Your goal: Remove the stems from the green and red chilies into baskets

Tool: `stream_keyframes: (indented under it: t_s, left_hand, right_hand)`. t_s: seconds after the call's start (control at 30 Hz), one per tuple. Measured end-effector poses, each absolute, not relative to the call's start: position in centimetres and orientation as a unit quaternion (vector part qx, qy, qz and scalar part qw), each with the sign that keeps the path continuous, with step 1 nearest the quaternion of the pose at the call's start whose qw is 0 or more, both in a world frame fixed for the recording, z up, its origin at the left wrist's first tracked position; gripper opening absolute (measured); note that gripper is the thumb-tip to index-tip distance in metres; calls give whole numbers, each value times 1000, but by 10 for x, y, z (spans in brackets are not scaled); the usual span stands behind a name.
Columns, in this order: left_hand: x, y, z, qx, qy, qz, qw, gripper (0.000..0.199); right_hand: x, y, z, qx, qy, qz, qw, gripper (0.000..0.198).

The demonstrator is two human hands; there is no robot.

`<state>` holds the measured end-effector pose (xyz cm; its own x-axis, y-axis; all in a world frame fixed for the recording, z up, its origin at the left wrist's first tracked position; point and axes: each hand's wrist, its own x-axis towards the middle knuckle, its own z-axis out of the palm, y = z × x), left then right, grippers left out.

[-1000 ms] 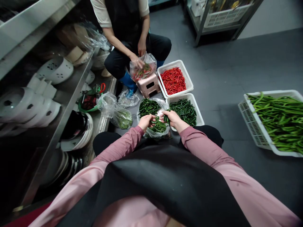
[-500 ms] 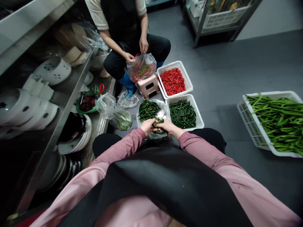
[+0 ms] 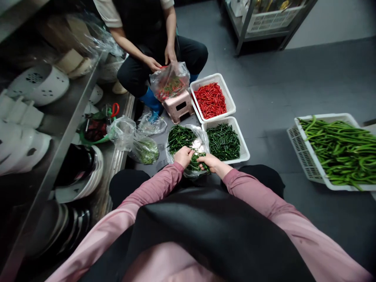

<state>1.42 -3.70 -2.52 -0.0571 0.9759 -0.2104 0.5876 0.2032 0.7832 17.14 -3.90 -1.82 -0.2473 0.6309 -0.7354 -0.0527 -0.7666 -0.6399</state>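
My left hand [image 3: 183,157] is closed, fingertips pinched, over a clear plastic bag; whatever sits in the pinch is too small to make out. Close beside it, my right hand [image 3: 210,162] is wrapped round a few green chillies. Beneath both hands the open plastic bag [image 3: 203,137] holds dark green chillies [image 3: 179,137], with a pale patch in its middle. Touching the bag on the right is a white basket [image 3: 246,153] of green chillies [image 3: 223,141]. Behind that one stands another white basket [image 3: 230,96] with red chillies [image 3: 210,100].
Opposite me a person [image 3: 141,39] sits with both hands at a plastic bag of red chillies [image 3: 170,84] on a pink stool [image 3: 178,107]. A bag of green trimmings [image 3: 145,150] lies left. Shelves with dishes [image 3: 32,152] line the left; a basket of long green peppers [image 3: 337,152] stands right.
My hands have moved apart; the left has lifted slightly away from the right, which keeps the green chillies. The camera view has shifted a little. The other person's hands have moved slightly at the bag.
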Motion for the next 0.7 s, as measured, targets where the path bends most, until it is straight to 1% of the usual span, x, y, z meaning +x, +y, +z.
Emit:
stream_keyframes:
  t_s: [0.07,0.1,0.17,0.23,0.33,0.4,0.47,0.53,0.63,0.7]
  left_hand:
    - [18,-32,-33,627,670,201,342,8]
    - [20,-28,-36,644,666,171,335,6]
    - [24,-20,-41,657,660,140,337,17]
    - [27,-8,-47,641,659,145,366,19]
    - [36,14,-59,583,664,176,434,19]
    - [44,26,-68,547,658,200,477,23]
    - [53,33,-76,540,641,215,502,28]
    - [62,32,-80,561,617,209,510,34]
    - [67,27,-82,590,588,197,517,39]
    - [64,28,-82,577,604,206,509,34]
  right_hand:
    - [187,-23,-24,-641,-285,658,272,18]
    - [199,-11,-27,-679,-295,604,297,21]
    - [229,17,-34,-731,-307,522,316,29]
    - [255,44,-41,-778,-342,458,259,46]
    - [264,69,-51,-840,-411,325,140,79]
    - [249,75,-56,-805,-497,303,117,86]
    - [225,76,-61,-715,-593,348,125,83]
    - [207,76,-67,-664,-632,382,122,71]
    - [198,82,-75,-685,-621,368,97,36]
    - [201,88,-79,-686,-621,365,99,19]
